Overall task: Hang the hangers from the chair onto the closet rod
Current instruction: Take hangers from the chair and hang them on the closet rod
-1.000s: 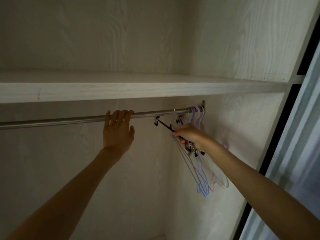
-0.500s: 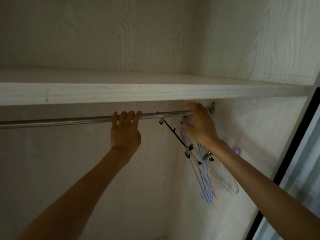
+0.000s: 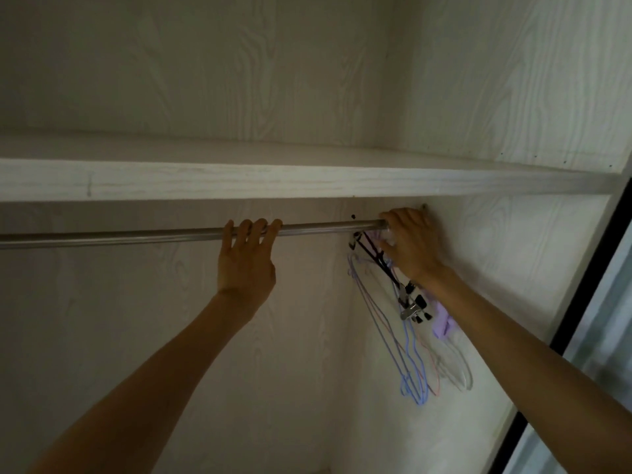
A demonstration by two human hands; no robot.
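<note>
The closet rod [image 3: 136,236] runs level, left to right, under the shelf [image 3: 307,183]. At its right end the hangers [image 3: 410,354], thin blue, lilac and clear loops plus a black clip one, hang slanting down toward the side wall. The left hand [image 3: 246,261] hooks its fingers over the rod; the right hand [image 3: 412,244] curls round the rod's end above the hangers' hooks

Closet rod [image 3: 136,236]: smooth, glossy metal. Shelf [image 3: 239,181] and wall panels [image 3: 205,63]: pale, matt wood-grain finish. Hangers [image 3: 410,364], at 4 o'clock from the rod's end: thin coloured wire; black clip hanger [image 3: 383,265] with shiny metal clips.
</note>
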